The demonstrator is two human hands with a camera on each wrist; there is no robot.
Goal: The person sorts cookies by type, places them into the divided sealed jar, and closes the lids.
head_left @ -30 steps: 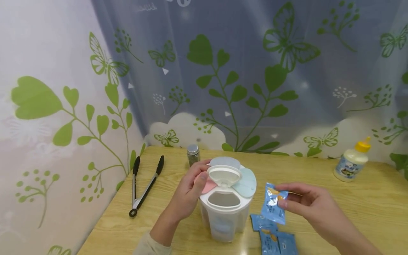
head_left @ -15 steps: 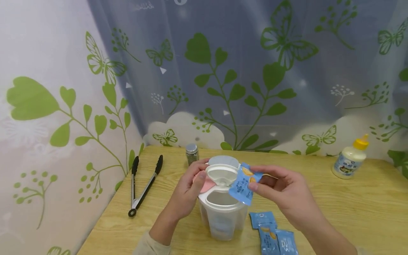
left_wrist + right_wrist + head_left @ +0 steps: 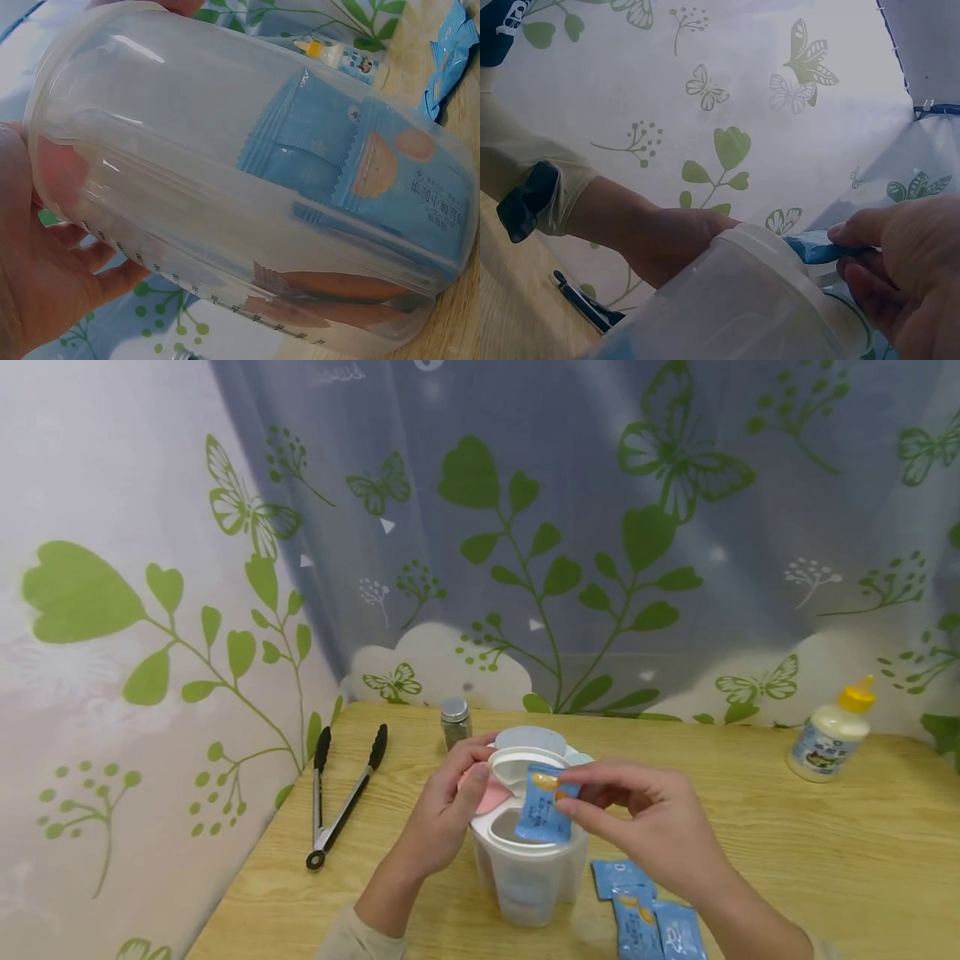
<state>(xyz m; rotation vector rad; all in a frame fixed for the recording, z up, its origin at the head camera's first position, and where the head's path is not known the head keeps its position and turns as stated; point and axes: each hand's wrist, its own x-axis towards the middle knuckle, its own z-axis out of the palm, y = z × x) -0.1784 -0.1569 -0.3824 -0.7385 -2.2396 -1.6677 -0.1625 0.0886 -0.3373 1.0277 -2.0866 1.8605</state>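
My left hand (image 3: 438,818) grips the left side of the white-lidded storage container (image 3: 525,889), thumb on its pink flap (image 3: 491,795). The front flap (image 3: 513,768) stands raised, with the opening below it uncovered. Between thumb and fingers, my right hand (image 3: 652,822) pinches a blue snack packet (image 3: 542,818) over that opening. In the left wrist view, the clear wall shows blue packets (image 3: 307,142) in one compartment and reddish-brown packets (image 3: 330,292) in another. Several more blue packets (image 3: 637,927) lie on the table right of the container.
Black-tipped tongs (image 3: 337,818) lie spread at the left of the wooden table (image 3: 750,827). A small jar with a silver cap (image 3: 455,722) stands behind the container. At the back right is a yellow-capped bottle (image 3: 828,739). A patterned curtain (image 3: 585,527) backs the table.
My right hand has carried the blue packet leftward, from beside the container to over its uncovered opening. My left hand keeps its hold on the container.
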